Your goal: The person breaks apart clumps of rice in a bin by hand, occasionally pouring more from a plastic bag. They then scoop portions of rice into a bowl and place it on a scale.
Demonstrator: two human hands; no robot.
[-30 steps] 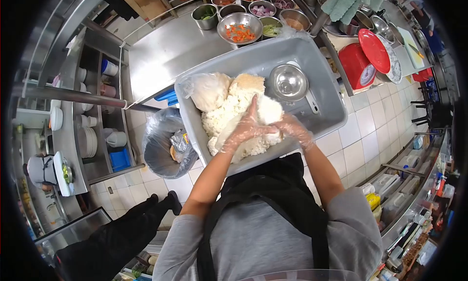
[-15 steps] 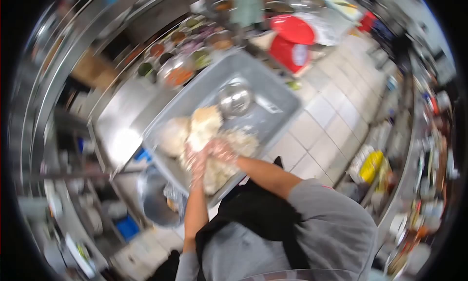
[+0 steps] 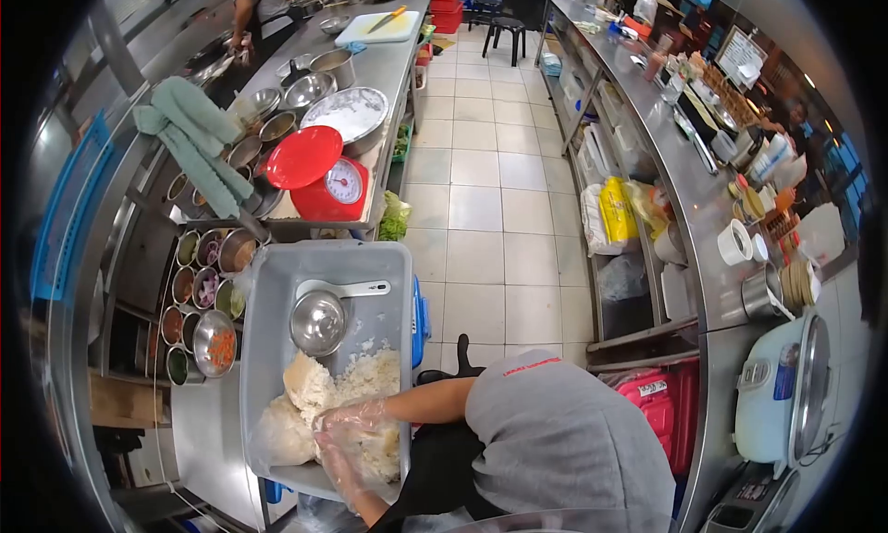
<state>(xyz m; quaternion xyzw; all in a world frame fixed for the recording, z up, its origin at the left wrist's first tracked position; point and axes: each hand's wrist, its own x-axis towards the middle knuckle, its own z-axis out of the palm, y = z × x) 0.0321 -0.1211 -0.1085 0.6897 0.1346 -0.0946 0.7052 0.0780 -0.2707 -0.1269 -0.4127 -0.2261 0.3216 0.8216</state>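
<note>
A grey plastic tub (image 3: 268, 292) holds a heap of loose white rice (image 3: 375, 376), a molded rice block (image 3: 307, 381) and a clear bag of rice (image 3: 282, 433). My left hand (image 3: 335, 454), in a clear plastic glove, is at the near side of the block, its fingers partly hidden. My right hand (image 3: 359, 416), also gloved, lies over the rice beside it, touching the block's lower edge. A steel bowl (image 3: 319, 323) and a white rice paddle (image 3: 347, 289) lie in the tub's far part.
Left of the tub are steel pots of chopped vegetables and a bowl of carrots (image 3: 215, 345). Beyond stand a red scale (image 3: 333, 192) and a cutting board with a knife (image 3: 377, 27). A person's hand (image 3: 242, 43) is at the back left. A long counter (image 3: 680, 177) runs along the right.
The view has turned and lifted, so the aisle and right counter show more. Both my hands remain at the rice block in the tub.
</note>
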